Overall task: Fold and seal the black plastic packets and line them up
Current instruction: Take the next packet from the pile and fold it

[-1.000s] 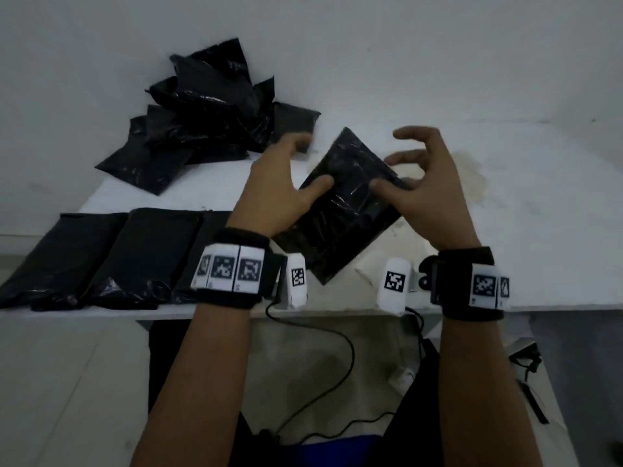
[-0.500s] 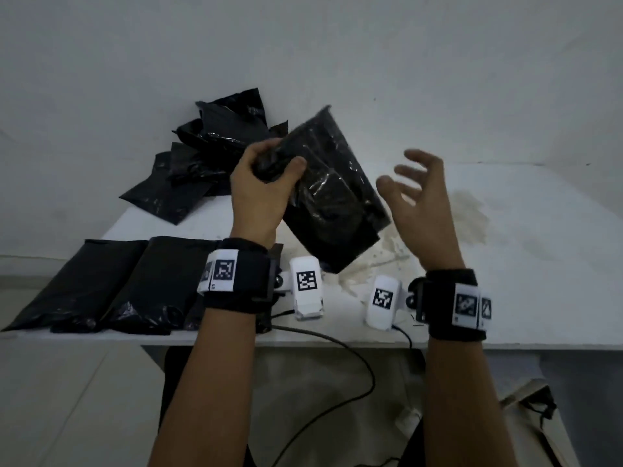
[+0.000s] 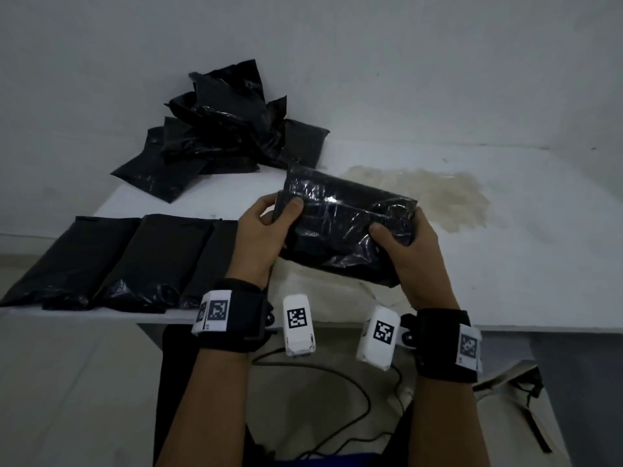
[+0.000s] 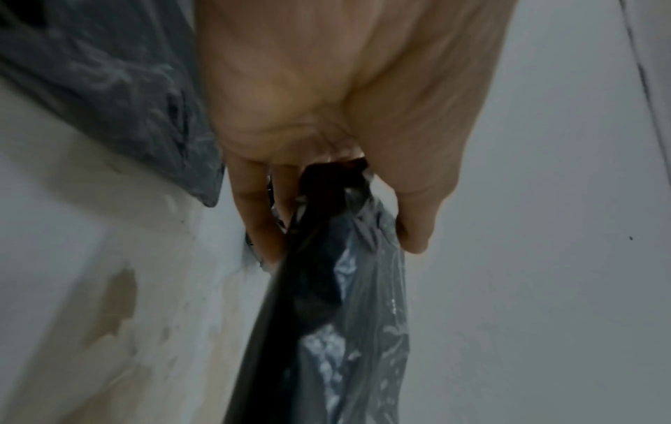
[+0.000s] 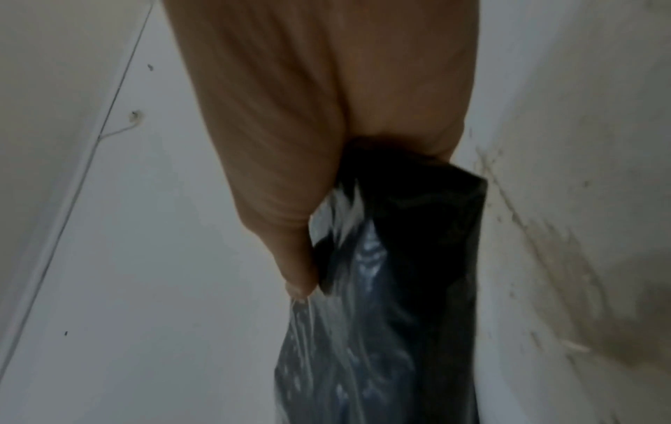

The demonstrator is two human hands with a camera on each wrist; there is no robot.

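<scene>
Your left hand point(image 3: 261, 230) pinches the left end of a black plastic packet point(image 3: 344, 227), thumb on the upper face and fingers point(image 4: 254, 212) curled beneath, as the left wrist view confirms. Your right hand point(image 3: 413, 254) grips the packet's right end the same way, thumb pressed on top and the other fingers wrapped behind (they are hidden in the head view). The right wrist view shows the thumb point(image 5: 294, 258) clamped against the glossy film. You hold the packet crosswise, raised above the near part of the white table point(image 3: 505, 264), tilted with its left end higher and a crease running along its length.

To your left, three sealed packets point(image 3: 114, 261) lie side by side in a row at the table's front edge, touching one another. Farther back, against the wall, sits a loose heap of packets point(image 3: 222, 136). A yellowish stain point(image 3: 438, 197) marks the tabletop just beyond your right hand.
</scene>
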